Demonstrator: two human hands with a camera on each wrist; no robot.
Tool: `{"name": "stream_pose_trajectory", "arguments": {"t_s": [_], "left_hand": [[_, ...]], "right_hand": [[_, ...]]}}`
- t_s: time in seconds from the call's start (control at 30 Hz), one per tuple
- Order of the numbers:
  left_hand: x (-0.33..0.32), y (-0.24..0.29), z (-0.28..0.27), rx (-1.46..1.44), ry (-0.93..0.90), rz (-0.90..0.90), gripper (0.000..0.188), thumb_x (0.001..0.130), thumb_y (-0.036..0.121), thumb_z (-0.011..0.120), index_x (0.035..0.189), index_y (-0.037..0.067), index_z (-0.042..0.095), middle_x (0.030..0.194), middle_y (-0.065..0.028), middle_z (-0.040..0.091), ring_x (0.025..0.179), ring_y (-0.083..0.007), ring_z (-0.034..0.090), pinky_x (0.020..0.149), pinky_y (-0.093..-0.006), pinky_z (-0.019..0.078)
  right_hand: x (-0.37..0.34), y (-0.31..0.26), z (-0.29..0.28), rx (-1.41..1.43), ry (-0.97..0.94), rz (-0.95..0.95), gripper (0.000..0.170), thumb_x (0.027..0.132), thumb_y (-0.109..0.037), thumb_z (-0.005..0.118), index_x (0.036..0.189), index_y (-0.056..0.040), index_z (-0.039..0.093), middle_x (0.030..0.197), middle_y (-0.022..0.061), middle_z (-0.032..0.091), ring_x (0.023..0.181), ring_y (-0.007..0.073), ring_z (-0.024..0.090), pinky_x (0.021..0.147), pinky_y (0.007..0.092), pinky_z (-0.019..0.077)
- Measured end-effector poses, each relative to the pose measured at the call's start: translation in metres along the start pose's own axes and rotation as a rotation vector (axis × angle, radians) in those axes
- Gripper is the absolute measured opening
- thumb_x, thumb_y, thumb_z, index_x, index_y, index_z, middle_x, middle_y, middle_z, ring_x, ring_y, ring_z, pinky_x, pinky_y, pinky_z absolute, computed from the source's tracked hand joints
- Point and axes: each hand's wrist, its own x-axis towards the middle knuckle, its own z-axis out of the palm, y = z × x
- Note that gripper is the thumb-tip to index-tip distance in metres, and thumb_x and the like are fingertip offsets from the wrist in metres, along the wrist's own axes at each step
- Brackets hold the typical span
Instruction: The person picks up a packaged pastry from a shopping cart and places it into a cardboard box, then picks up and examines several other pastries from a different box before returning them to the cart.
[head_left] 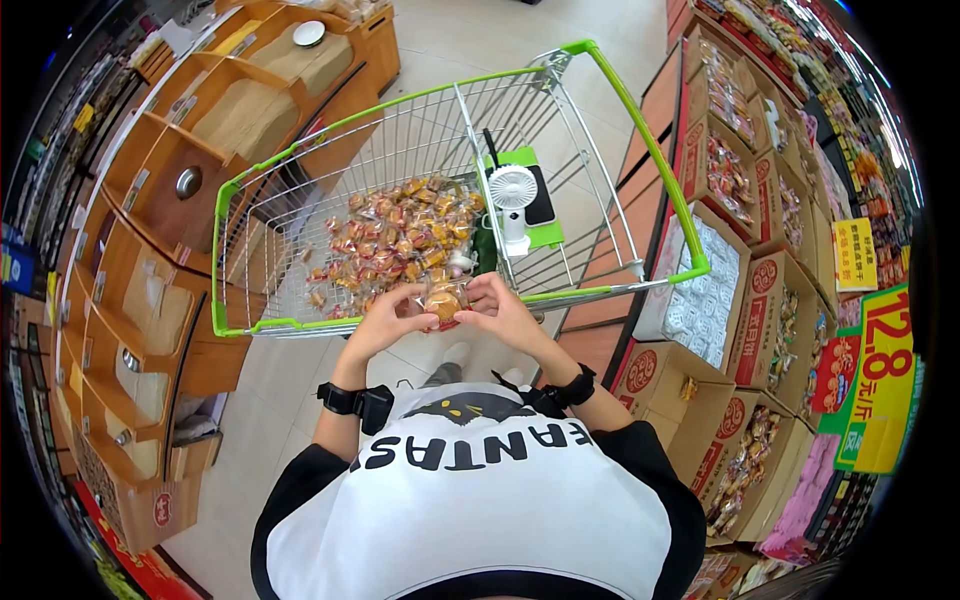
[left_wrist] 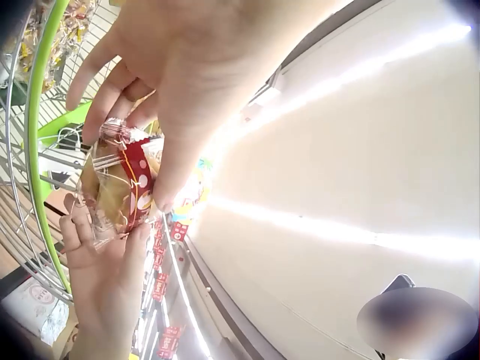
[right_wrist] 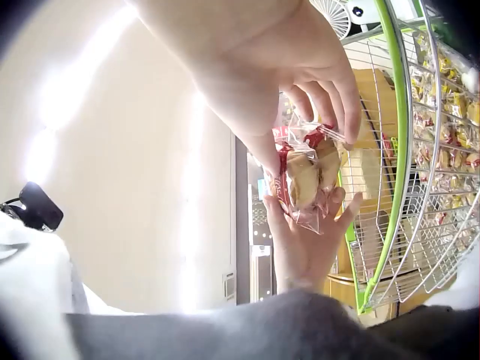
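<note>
Between both hands, just above the cart's near rim, is a wrapped pastry point(head_left: 443, 301), golden-brown and round, in clear film with red print. My left hand point(head_left: 388, 318) pinches one end of its wrapper, thumb and fingers on either side. The other end is pinched by my right hand point(head_left: 507, 316). In the left wrist view the red printed band of the pastry point(left_wrist: 137, 180) faces the camera. Tan baked pieces show through the film of the pastry point(right_wrist: 304, 180) in the right wrist view.
Beyond the hands stands a green-rimmed shopping cart point(head_left: 340, 126) with a heap of wrapped pastries point(head_left: 400, 235). A white handheld fan point(head_left: 514, 190) lies on its green child seat point(head_left: 545, 236). Wooden bins point(head_left: 160, 300) line the left; cardboard boxes of packaged goods point(head_left: 775, 300) line the right.
</note>
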Motion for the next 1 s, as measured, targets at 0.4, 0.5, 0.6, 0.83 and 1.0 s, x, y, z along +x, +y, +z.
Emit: {"name": "stream_pose_trajectory", "arguments": {"t_s": [0.4,0.5,0.6,0.83,1.0], "left_hand": [[-0.013,-0.021,-0.026,-0.145,0.325,-0.079,0.036,0.083,0.024,0.054,0.105,-0.005,0.052,0.083,-0.0010,0.056,0.073,-0.0053,0.049,0.063,-0.0199,0.0405],[-0.012,-0.029,-0.030,-0.190,0.333,-0.152,0.038,0.084,0.027,0.052,0.107,-0.003,0.053,0.080,0.0004,0.055,0.069,-0.0051,0.048,0.060,-0.0194,0.0392],[-0.013,-0.031,-0.033,-0.205,0.353,-0.154,0.037,0.084,0.027,0.051,0.110,0.000,0.053,0.077,0.0016,0.053,0.066,-0.0051,0.046,0.058,-0.0192,0.0384],[0.011,-0.016,-0.069,-0.297,0.445,-0.161,0.046,0.086,0.026,0.048,0.125,0.004,0.038,0.082,-0.0006,0.054,0.074,-0.0093,0.052,0.063,-0.0204,0.0418],[0.022,0.010,-0.084,-0.530,0.714,0.043,0.071,0.085,0.025,0.047,0.136,0.008,0.002,0.133,-0.0154,0.027,0.110,-0.0264,0.042,0.095,-0.0378,0.0299]], "right_hand": [[0.041,0.005,0.030,0.075,-0.187,0.170,0.031,0.080,-0.018,0.059,0.101,-0.0023,0.043,0.091,0.0096,0.055,0.080,0.0126,0.055,0.066,0.0254,0.0463],[0.046,0.008,0.035,0.070,-0.212,0.203,0.030,0.080,-0.019,0.059,0.099,-0.0027,0.044,0.089,0.0089,0.056,0.078,0.0123,0.055,0.065,0.0255,0.0466],[0.056,0.018,0.039,0.096,-0.223,0.232,0.031,0.079,-0.021,0.061,0.098,-0.0025,0.044,0.085,0.0079,0.056,0.071,0.0121,0.055,0.061,0.0251,0.0466],[0.092,-0.015,0.049,0.228,-0.189,0.076,0.034,0.080,-0.015,0.059,0.108,-0.0041,0.043,0.100,0.0083,0.052,0.088,0.0150,0.053,0.075,0.0268,0.0440],[0.103,-0.033,0.037,0.439,-0.094,-0.019,0.048,0.081,-0.015,0.057,0.123,-0.0059,0.036,0.122,0.0106,0.041,0.110,0.0176,0.041,0.088,0.0292,0.0371]]}}
